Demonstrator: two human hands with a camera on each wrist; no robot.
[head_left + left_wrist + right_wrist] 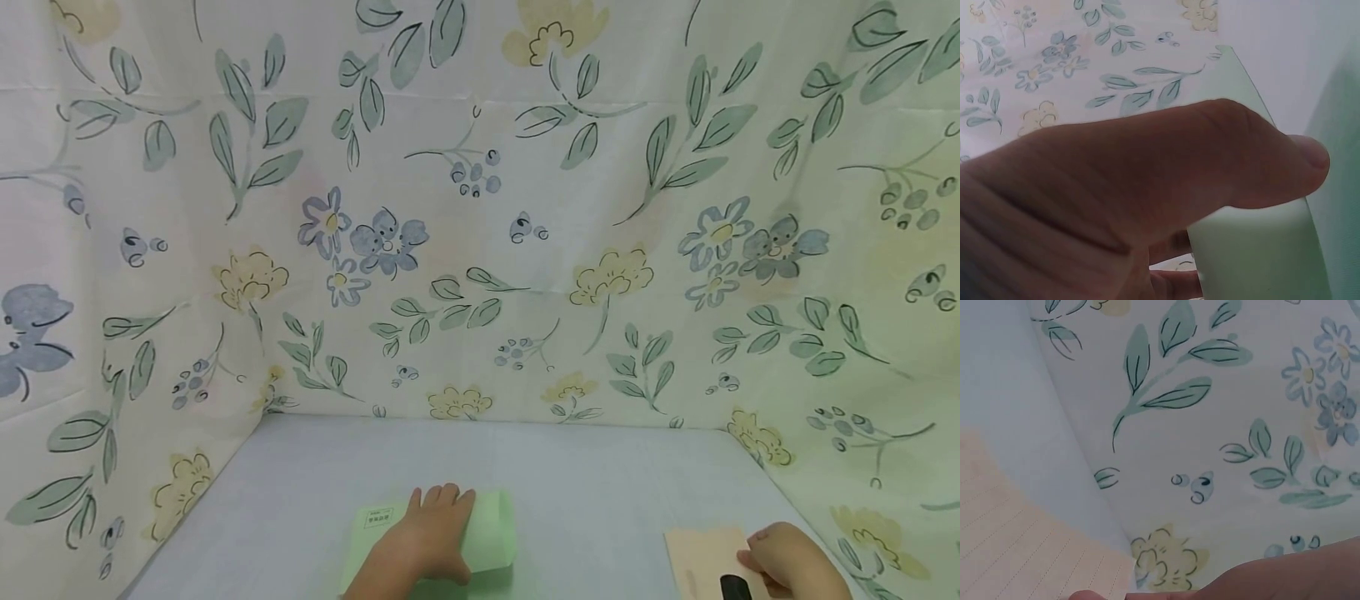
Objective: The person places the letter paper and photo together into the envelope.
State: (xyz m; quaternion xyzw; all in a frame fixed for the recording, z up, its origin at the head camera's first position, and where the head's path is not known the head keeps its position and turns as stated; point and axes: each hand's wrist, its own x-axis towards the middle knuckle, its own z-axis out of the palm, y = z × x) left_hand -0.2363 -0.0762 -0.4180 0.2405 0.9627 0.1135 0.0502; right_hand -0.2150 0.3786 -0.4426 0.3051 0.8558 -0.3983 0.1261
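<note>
A light green envelope (491,533) with a small printed box in one corner lies at the front middle of the table. My left hand (431,537) rests over it, fingers spread toward its far edge and thumb near the front edge. In the left wrist view the thumb (1260,159) crosses in front of the green paper (1254,256). To the right, my right hand (787,554) pinches a peach sheet of dotted-line letter paper (705,550) at its right edge. In the right wrist view the sheet (1029,550) shows its ruled rows, with a fingertip at its bottom edge.
A dark rounded object (735,587) overlaps the peach sheet at the bottom of the head view. The pale table (592,475) is bounded at the back and both sides by a flower-print cloth (465,225).
</note>
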